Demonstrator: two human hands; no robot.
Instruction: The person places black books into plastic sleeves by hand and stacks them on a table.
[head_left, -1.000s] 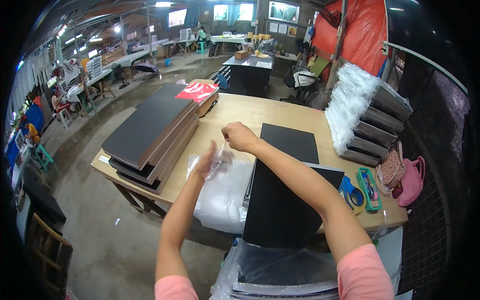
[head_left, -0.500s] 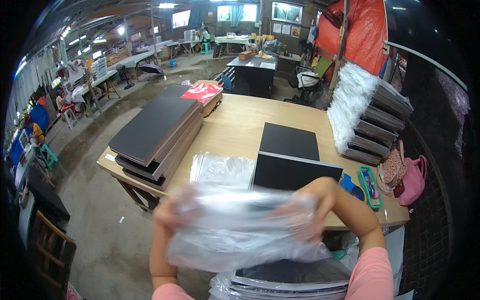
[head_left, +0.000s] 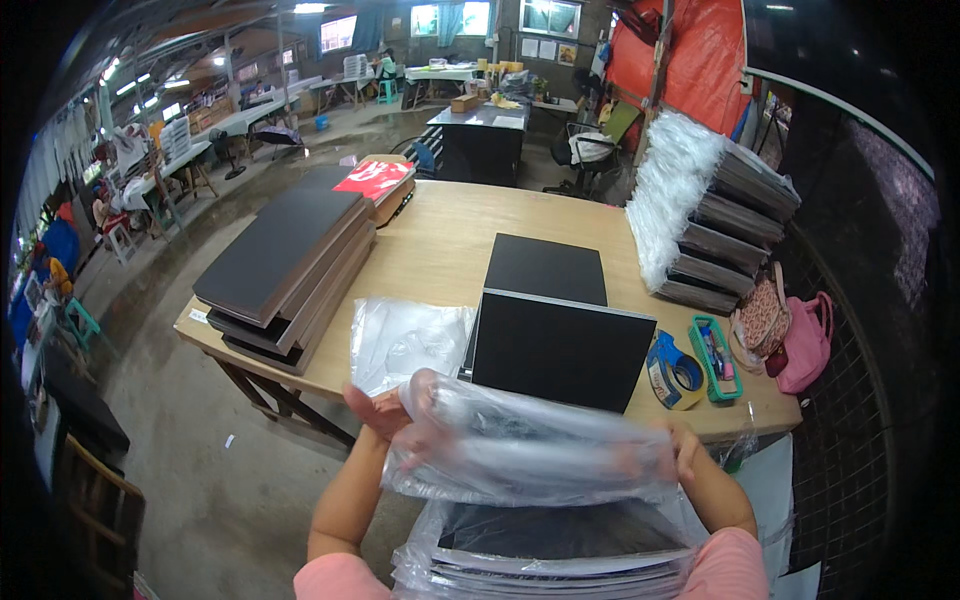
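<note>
A clear plastic bag (head_left: 540, 440) is stretched between my two hands in front of me, its middle smeared by motion. My left hand (head_left: 390, 420) grips its left end, thumb sticking out and fingers partly behind the film. At the other end my right hand (head_left: 684, 448) is closed on the bag's edge. Just beyond the bag, a black panel with a pale edge (head_left: 560, 350) lies on the table, with another black panel (head_left: 548, 268) behind it. Flat clear bags (head_left: 408, 345) lie to their left. Below the held bag, close to my body, is a stack of plastic-wrapped black panels (head_left: 560, 530).
A tall stack of dark boards (head_left: 285, 255) stands at the table's left, beside a red-and-white packet (head_left: 375, 178). Right of the panels are blue tape rolls (head_left: 676, 372), a green tray of pens (head_left: 716, 358) and bags (head_left: 806, 345). Wrapped panels (head_left: 712, 215) are piled at the back right.
The plastic bag has been pulled out flatter and wider, and my hands are farther apart. My view has shifted a little right, uncovering more of the panel and the tape rolls.
</note>
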